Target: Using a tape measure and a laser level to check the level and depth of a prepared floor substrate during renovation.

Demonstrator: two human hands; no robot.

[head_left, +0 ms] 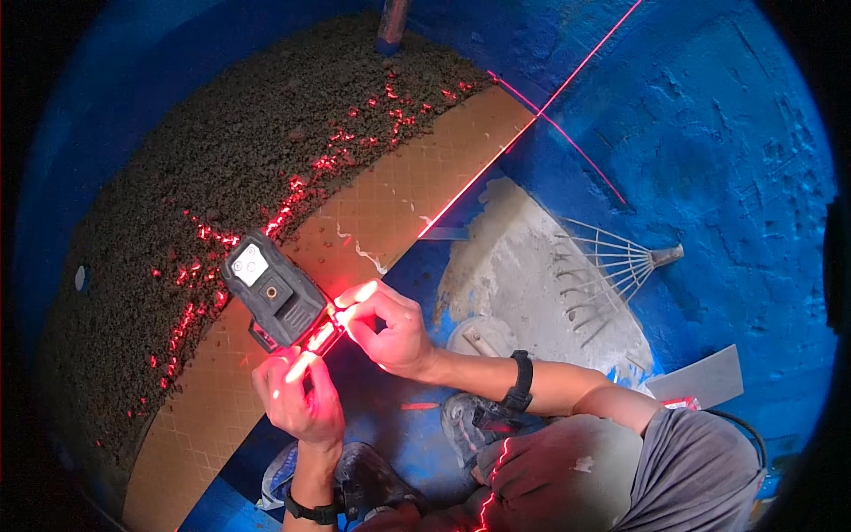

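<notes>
A black and grey laser level (285, 306) with a white label lies over the edge of a tan tiled strip (381, 204), beside dark crumbly material (222, 133). My left hand (301, 399) has its fingertips closed at the level's near, glowing end. On the right corner of that same end, my right hand (390, 335) pinches with thumb and fingers bent. Red glare hides exactly what part the fingertips grip. Red laser lines cross the loose material, the strip's far end and the blue wall (709, 133).
A wire rake head (663, 257) lies at the right, on a grey-white patch (523, 248) of the blue floor. Near it are a round pale lid (483, 337) and a flat grey plate (705, 377). A post (393, 25) stands in the loose material at the top.
</notes>
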